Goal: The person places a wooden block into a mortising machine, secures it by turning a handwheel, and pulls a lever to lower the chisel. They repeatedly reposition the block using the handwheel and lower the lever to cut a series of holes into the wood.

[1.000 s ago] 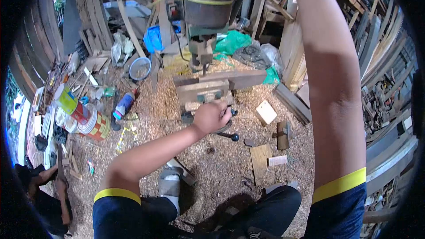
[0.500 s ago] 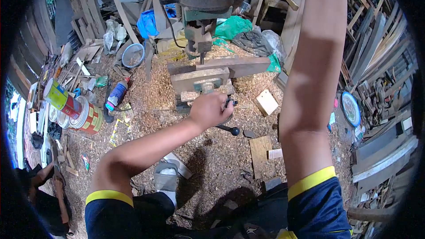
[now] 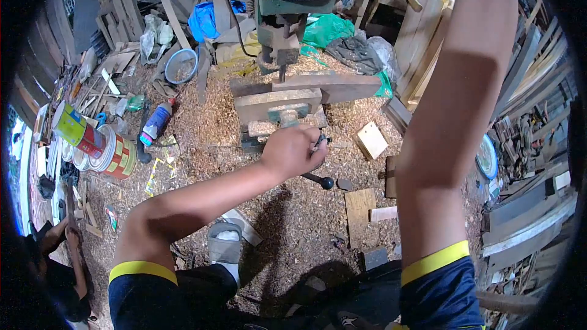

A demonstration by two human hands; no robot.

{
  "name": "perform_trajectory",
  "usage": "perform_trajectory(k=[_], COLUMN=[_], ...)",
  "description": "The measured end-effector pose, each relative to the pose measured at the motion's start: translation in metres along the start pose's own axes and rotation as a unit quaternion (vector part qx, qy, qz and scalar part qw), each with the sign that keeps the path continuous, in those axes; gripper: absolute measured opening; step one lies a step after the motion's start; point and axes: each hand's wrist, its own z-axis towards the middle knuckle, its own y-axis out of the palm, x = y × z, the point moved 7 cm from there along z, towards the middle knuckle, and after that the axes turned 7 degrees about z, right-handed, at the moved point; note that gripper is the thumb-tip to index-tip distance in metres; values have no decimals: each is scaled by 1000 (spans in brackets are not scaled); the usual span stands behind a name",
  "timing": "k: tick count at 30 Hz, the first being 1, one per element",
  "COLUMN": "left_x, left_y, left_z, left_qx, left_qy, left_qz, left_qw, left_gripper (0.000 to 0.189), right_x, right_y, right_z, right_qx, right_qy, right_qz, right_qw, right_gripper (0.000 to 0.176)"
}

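My left hand (image 3: 292,151) is closed round a dark handle on the front of a vise, whose ball-ended lever (image 3: 327,182) sticks out at the lower right. Just beyond it, a wooden block (image 3: 276,105) stands in front of a longer dark board (image 3: 342,88). The drill press head (image 3: 293,9) hangs over them, and its bit (image 3: 282,74) comes down at the board's edge. My right arm reaches up past the top edge of the view, so my right hand is out of sight.
Wood shavings cover the ground. Buckets (image 3: 116,157) and a spray can (image 3: 158,123) stand or lie at the left. A small wood block (image 3: 371,140) lies at the right. Stacked timber lines the right side. Another person's arm (image 3: 74,250) shows at the lower left.
The view has shifted slightly, and my right forearm has swung a little to the right. My left hand keeps its hold at the vise.
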Motion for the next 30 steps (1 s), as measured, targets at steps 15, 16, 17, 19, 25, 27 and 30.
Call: perform_trajectory(k=[15,16,17,19,25,27,30], left_x=[-2,-4,-6,-8,-8,-9,-9], left_y=[-9,-8,-7,-5,-1,-2,-6], left_z=[1,1,2,2,6,6,6], left_qx=[92,90,80,67,37,45,38], left_qy=[51,49,48,45,91,90,90], left_qz=[-61,-63,-82,-102,-143,-161,-193], left_qw=[993,993,992,991,985,982,976], left_gripper=[24,24,22,21,21,21,23], right_x=[0,0,0,1,-5,-3,7], right_y=[1,1,0,-1,-2,0,1], right_z=[-49,-52,-55,-56,-48,-44,-38], right_qx=[38,41,44,51,59,59,59], right_qy=[33,37,41,48,46,46,48], right_qz=[35,38,39,44,50,49,47], right_qw=[998,998,997,997,996,996,996], right_gripper=[30,30,30,31,31,31,31])
